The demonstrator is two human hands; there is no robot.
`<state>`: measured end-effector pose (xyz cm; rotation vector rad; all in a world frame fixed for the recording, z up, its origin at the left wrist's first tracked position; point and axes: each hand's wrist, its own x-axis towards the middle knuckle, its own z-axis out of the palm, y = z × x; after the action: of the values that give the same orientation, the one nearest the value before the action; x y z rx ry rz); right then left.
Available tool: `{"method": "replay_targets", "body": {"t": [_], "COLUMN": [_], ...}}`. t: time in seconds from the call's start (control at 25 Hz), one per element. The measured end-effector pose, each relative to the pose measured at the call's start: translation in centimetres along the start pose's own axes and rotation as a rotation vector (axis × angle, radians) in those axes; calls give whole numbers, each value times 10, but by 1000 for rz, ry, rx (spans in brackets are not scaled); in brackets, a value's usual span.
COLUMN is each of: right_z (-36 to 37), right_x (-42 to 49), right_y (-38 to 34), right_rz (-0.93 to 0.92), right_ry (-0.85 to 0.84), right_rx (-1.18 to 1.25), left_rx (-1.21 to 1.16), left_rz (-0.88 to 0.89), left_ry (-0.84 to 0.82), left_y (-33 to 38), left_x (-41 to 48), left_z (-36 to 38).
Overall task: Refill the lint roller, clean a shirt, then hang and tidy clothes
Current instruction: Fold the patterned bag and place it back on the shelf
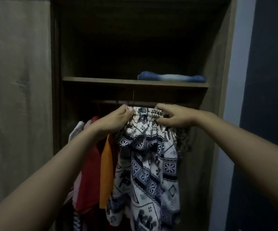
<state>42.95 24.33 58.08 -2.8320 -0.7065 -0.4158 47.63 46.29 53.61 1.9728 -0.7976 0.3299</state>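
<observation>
White-and-navy patterned cloth garment (144,164), one piece with a gathered elastic waistband (144,114), hangs just below the wooden wardrobe shelf (101,80). Two hands hold it: the left hand (116,120) pinches the waistband's left end and the right hand (176,118) curls round its right end, with the cloth drooping beneath both. One folded blue denim piece (171,76) lies on the shelf. Below the shelf, further left, hang one red garment (88,172), one orange garment (106,172) and one pale garment (75,130).

Bare forearms (51,172), bare left hand (116,119), bare right hand (176,117)
</observation>
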Motion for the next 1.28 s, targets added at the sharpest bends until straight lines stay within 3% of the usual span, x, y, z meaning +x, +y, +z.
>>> {"method": "replay_targets", "body": {"t": [0.16,0.32,0.44,0.56,0.68,0.8,0.88,0.96,1.08,1.28], "right_z": [21,33,41,52,63,75,80,84,101,143], "right_x": [-10,-17,-32,-58,-86,-105,-115,-120,-120,-100], "right_y": [2,3,11,29,41,42,38,36,32,10], "right_rz": [4,31,190,327,342,287,279,291,400,572], "right_ry": [-52,-56,-210,-353,-276,-88,52,85,81,283], "right_rx": [-84,-180,-256,-170,114,230,448,659,760,916], "left_rx": [88,-42,-154,-84,-34,-142,-209,-357,-541,-628], "left_rz": [-56,-89,-59,-30,-30,-30,-51,-79,-217,-413], "left_ry": [-95,38,206,147,36,89,69,-20,-90,72], "left_y": [-16,-34,-40,-62,-90,-102,-108,-113,-121,-99], "left_x": [-14,-21,-33,-51,-72,-85,-89,-95,-95,-91], "left_z": [0,4,15,10,4,1,-4,-9,-7,39]}}
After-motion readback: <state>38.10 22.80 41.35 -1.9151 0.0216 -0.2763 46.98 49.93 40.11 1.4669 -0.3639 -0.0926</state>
